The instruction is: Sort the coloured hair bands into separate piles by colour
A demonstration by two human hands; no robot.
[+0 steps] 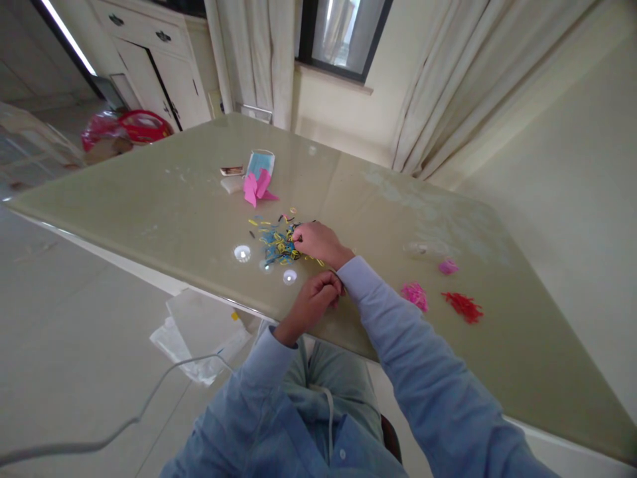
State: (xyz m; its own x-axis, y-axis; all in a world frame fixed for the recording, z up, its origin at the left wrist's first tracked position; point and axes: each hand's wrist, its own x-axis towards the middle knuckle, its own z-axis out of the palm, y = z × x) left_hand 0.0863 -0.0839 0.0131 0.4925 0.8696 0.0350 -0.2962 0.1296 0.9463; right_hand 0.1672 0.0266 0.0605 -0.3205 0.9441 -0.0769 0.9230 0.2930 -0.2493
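Observation:
A mixed pile of small rubber bands [279, 244], mostly blue, yellow and black, is spread on the glossy table. My right hand [318, 241] reaches across to the pile's right edge, fingers closed and bent down against it. What those fingers hold, if anything, is hidden. Close to the table's front edge, my left hand [318, 295] is curled closed below my right wrist; its contents cannot be made out. Right of my right forearm lie a pink heap of bands [415, 297], a red heap [462, 307] and a small purple-pink clump [448, 266].
Behind the pile lie a bright pink folded paper piece [257, 187], a blue face mask [261, 162], a small printed item [231, 171] and a whitish lump [231, 184]. A clear plastic piece [428, 249] lies at right. A grey cable [149, 398] hangs left of my lap.

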